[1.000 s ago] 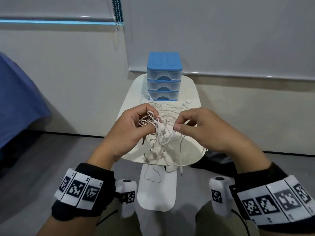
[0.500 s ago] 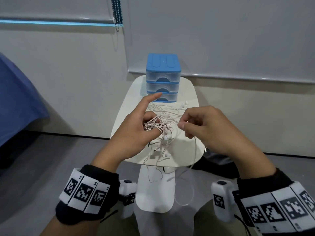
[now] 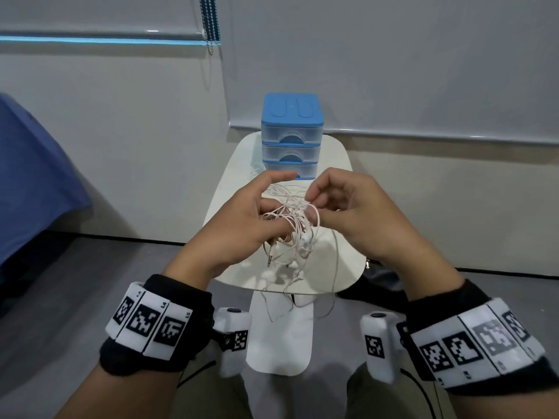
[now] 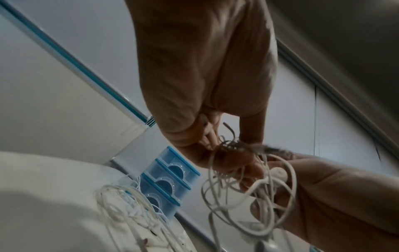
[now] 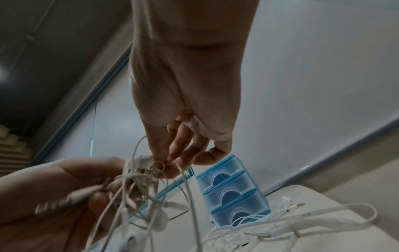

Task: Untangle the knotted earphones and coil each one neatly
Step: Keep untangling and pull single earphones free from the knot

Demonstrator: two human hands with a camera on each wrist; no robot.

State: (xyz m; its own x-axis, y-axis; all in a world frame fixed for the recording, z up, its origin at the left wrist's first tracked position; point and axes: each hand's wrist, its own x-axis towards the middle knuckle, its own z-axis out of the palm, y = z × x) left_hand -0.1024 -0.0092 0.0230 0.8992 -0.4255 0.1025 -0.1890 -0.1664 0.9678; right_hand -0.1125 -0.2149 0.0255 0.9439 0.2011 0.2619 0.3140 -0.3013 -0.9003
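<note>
A knotted bundle of white and pinkish earphones (image 3: 295, 228) hangs in the air above the small white table (image 3: 230, 189). My left hand (image 3: 242, 225) grips the tangle (image 5: 138, 184) with its lower fingers, forefinger stretched out. My right hand (image 3: 341, 207) pinches a strand at the knot's top (image 4: 233, 146) between thumb and fingertips (image 5: 170, 163). Loops, an earbud (image 4: 278, 173) and a jack plug (image 3: 269, 261) dangle below. More loose white earphones (image 4: 129, 211) lie on the table (image 5: 336, 238).
A blue three-drawer plastic organiser (image 3: 291, 137) stands at the table's far end against the wall. A blue cloth (image 3: 30, 182) is at the left. Grey floor lies on both sides, and a dark object (image 3: 381, 282) sits under the table's right edge.
My right hand moved left and closed in on the knot beside my left hand. The tangle has risen a little, and my left forefinger has lowered.
</note>
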